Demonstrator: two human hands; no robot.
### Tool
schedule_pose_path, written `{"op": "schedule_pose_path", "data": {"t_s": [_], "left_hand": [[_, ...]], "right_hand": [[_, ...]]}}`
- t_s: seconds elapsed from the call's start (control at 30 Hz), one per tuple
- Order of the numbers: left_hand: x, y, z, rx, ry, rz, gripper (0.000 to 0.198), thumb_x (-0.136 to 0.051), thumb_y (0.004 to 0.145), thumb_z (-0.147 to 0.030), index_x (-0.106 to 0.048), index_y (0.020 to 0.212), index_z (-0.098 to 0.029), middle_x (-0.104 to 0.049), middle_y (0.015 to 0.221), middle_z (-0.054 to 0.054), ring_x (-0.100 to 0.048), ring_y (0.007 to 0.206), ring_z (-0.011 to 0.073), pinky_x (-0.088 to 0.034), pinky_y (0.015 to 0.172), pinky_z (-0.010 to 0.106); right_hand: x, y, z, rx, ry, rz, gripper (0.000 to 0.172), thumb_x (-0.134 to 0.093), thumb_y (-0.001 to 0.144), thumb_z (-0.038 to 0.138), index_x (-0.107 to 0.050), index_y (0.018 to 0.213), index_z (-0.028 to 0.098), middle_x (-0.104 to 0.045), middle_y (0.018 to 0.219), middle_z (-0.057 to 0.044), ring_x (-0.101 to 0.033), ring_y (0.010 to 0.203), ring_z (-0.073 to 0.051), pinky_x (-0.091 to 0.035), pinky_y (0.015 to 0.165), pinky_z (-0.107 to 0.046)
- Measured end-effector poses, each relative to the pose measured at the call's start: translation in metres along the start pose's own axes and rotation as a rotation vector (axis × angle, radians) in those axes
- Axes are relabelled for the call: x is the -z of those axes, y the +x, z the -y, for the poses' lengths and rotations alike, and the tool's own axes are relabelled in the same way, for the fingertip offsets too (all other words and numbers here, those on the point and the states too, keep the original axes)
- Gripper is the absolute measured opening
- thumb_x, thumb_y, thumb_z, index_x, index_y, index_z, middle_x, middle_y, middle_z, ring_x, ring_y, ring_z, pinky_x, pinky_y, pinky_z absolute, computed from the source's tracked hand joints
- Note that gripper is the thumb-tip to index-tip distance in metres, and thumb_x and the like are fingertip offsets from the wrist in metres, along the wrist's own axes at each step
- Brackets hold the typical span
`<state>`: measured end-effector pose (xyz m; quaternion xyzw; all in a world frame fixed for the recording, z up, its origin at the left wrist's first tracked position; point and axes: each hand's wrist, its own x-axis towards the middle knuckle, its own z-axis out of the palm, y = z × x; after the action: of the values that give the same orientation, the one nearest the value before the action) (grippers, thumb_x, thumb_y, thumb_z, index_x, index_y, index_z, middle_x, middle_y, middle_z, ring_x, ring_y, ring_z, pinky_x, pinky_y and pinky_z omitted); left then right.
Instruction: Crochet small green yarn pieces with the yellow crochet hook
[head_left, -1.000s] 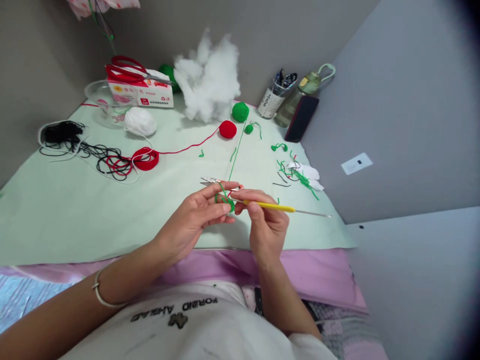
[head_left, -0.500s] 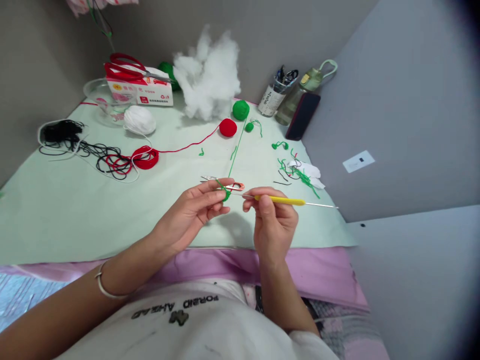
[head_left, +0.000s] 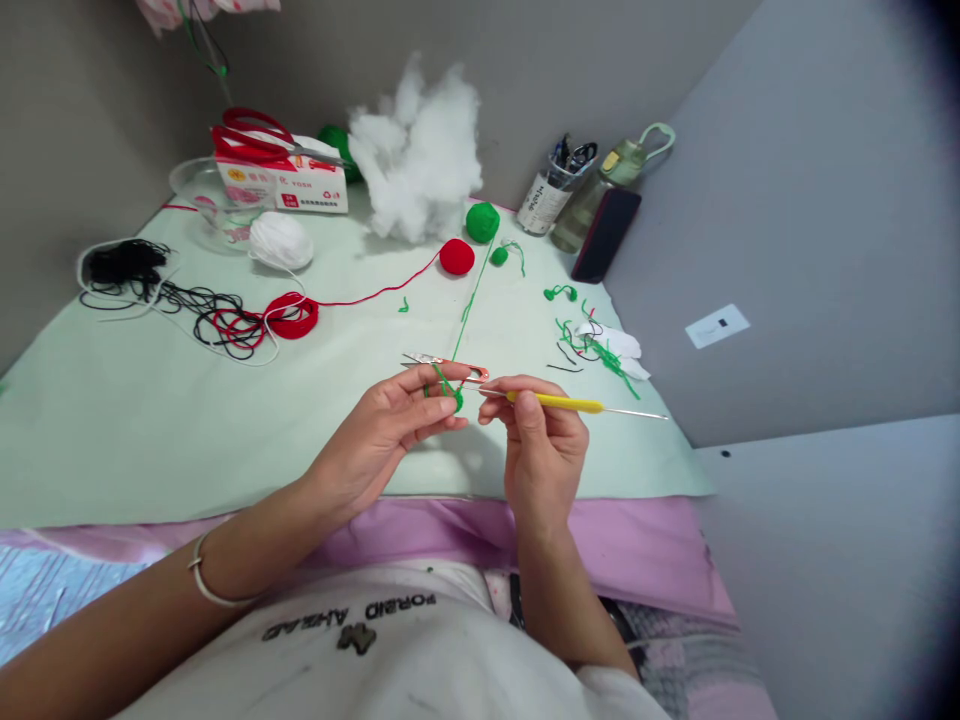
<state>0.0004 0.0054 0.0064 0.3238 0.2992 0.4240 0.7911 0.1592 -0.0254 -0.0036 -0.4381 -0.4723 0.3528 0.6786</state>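
Observation:
My left hand [head_left: 394,430] pinches a small green crochet piece [head_left: 458,400] between thumb and fingers, with green yarn looped over the index finger. In my right hand [head_left: 544,430] is a crochet hook [head_left: 562,403] with a yellow handle, held like a pen. Its thin metal tip points left and reaches the green piece; whether it sits inside a stitch is too small to tell. A green strand runs from the piece up to a green yarn ball [head_left: 482,222]. Just behind my left fingers lie orange-handled thread snips [head_left: 476,373], partly covered.
A red yarn ball [head_left: 457,257], white stuffing [head_left: 420,150] and a white yarn ball [head_left: 280,241] sit farther back. Tangled black yarn [head_left: 127,265] lies left. Red scissors [head_left: 259,135] rest on a box [head_left: 315,188]. At right are yarn scraps [head_left: 611,355], a phone [head_left: 606,235] and a bottle [head_left: 581,205].
My right hand and the hook have shifted slightly left. My left fingers have turned a little, and the green piece sits slightly lower and farther right. The yarn strand has swung slightly left.

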Motion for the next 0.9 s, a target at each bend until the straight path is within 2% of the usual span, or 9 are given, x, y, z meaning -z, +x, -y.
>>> {"op": "schedule_pose_path", "data": {"t_s": [0.17,0.3,0.53,0.9], "left_hand": [[0.0031,0.0009,0.0027,-0.022,0.009,0.003,0.019,-0.079,0.089,-0.021,-0.082,0.108,-0.024,-0.072,0.12,0.002,-0.066,0.099,0.0134,-0.058,0.094,0.025],[0.0027,0.0013,0.0027,-0.016,0.015,0.007,0.017,-0.078,0.09,-0.02,-0.082,0.106,-0.025,-0.07,0.128,0.002,-0.066,0.101,0.0133,-0.057,0.092,0.024],[0.0015,-0.0001,0.0022,-0.01,0.015,0.006,0.015,-0.077,0.09,-0.019,-0.083,0.103,-0.025,-0.071,0.124,0.001,-0.066,0.102,0.0128,-0.057,0.089,0.021],[0.0024,-0.0006,0.0013,-0.014,0.038,0.017,0.014,-0.078,0.09,-0.021,-0.083,0.102,-0.025,-0.072,0.123,0.002,-0.066,0.103,0.0146,-0.057,0.089,0.023]], "right_hand": [[0.0002,-0.0009,0.0033,0.024,0.028,-0.051,0.016,-0.065,0.1,0.032,-0.078,0.095,0.024,-0.077,0.091,-0.002,-0.071,0.071,-0.013,-0.061,0.067,-0.029],[0.001,-0.0027,0.0059,0.012,0.033,-0.004,0.016,-0.065,0.1,0.03,-0.079,0.094,0.024,-0.076,0.091,-0.001,-0.071,0.071,-0.013,-0.06,0.068,-0.029],[0.001,-0.0028,0.0052,0.007,0.016,0.03,0.016,-0.064,0.101,0.029,-0.079,0.095,0.025,-0.076,0.092,-0.001,-0.07,0.072,-0.013,-0.058,0.069,-0.029],[0.0032,-0.0018,0.0064,0.009,-0.012,0.072,0.017,-0.064,0.101,0.029,-0.079,0.094,0.025,-0.075,0.09,-0.001,-0.068,0.072,-0.013,-0.057,0.069,-0.029]]}}
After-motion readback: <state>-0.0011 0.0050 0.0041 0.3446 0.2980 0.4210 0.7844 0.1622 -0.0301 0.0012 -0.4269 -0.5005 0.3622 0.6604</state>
